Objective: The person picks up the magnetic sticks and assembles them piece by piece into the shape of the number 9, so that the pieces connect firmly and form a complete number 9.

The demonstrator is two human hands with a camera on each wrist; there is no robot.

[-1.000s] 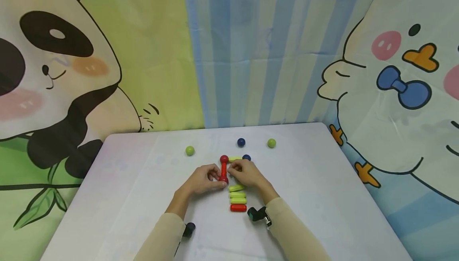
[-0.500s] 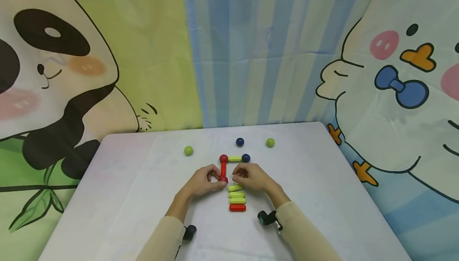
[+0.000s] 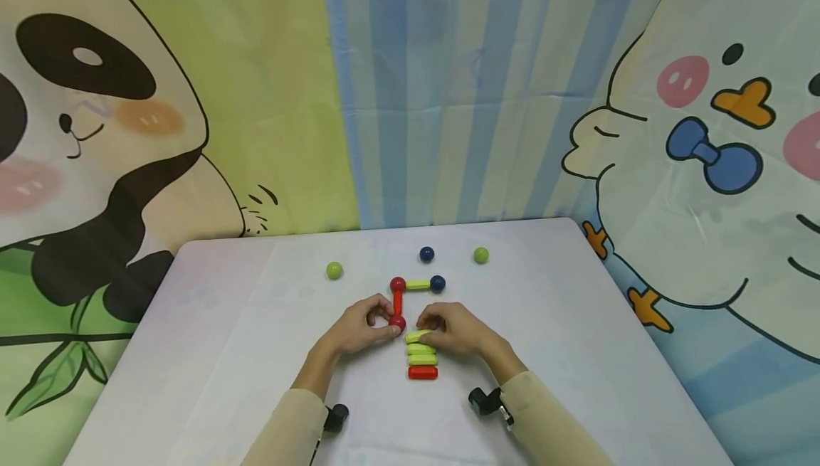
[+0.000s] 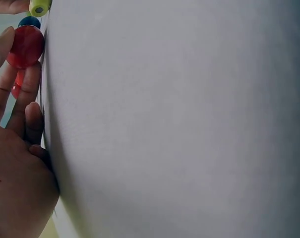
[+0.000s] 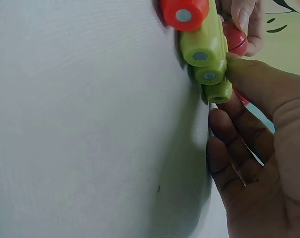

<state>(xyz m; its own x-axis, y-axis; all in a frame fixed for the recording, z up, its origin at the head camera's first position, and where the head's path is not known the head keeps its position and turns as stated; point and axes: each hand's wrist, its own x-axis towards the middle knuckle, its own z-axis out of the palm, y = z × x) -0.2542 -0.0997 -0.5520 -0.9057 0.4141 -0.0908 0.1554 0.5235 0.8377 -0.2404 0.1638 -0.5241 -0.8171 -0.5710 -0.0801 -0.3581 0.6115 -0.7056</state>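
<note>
My left hand [image 3: 361, 324] pinches a red ball [image 3: 397, 323] between thumb and fingers. From that ball a red rod [image 3: 398, 302] runs away to a second red ball [image 3: 398, 284]. A yellow-green rod [image 3: 418, 284] joins this far ball to a dark blue ball [image 3: 438, 283] on the right. My right hand [image 3: 458, 327] has its thumb and fingers about the farthest loose yellow-green rod [image 3: 414, 336], pinching it at its right end. In the right wrist view, grey discs show in the rod ends, including this yellow-green rod [image 5: 218, 94].
Nearer me, more yellow-green rods [image 3: 423, 360] and one red rod [image 3: 423, 373] lie in a row. Toward the back of the white table [image 3: 256, 352] sit a green ball [image 3: 334, 270], a blue ball [image 3: 426, 254] and another green ball [image 3: 480, 255]. A cartoon-print curtain [image 3: 423, 96] hangs behind.
My right hand has drawn back from beside the red rod, toward me, to the farthest loose yellow-green rod. My left hand keeps its pinch on the near red ball.
</note>
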